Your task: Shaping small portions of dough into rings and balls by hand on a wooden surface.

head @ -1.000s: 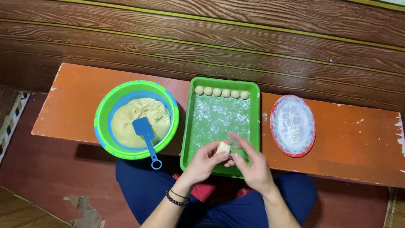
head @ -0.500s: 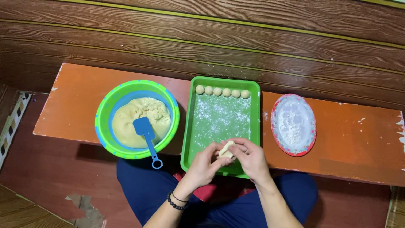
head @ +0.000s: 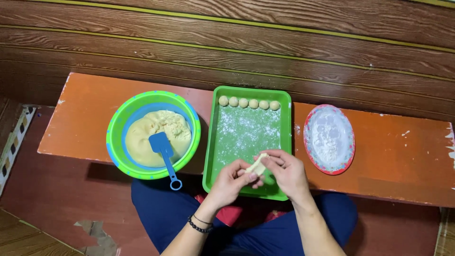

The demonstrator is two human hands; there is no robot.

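Lower centre of frame: left hand [head: 231, 181] and right hand [head: 286, 171] both pinch a dough piece [head: 257, 166] between them, its long axis tilted up-right, over the green tray [head: 209, 142].

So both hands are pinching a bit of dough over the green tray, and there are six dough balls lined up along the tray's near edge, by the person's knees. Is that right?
Not quite. The head view shows the six dough balls along the far edge of the green tray, away from the knees. The rest holds: the left hand and right hand both pinch a piece of dough over the tray.
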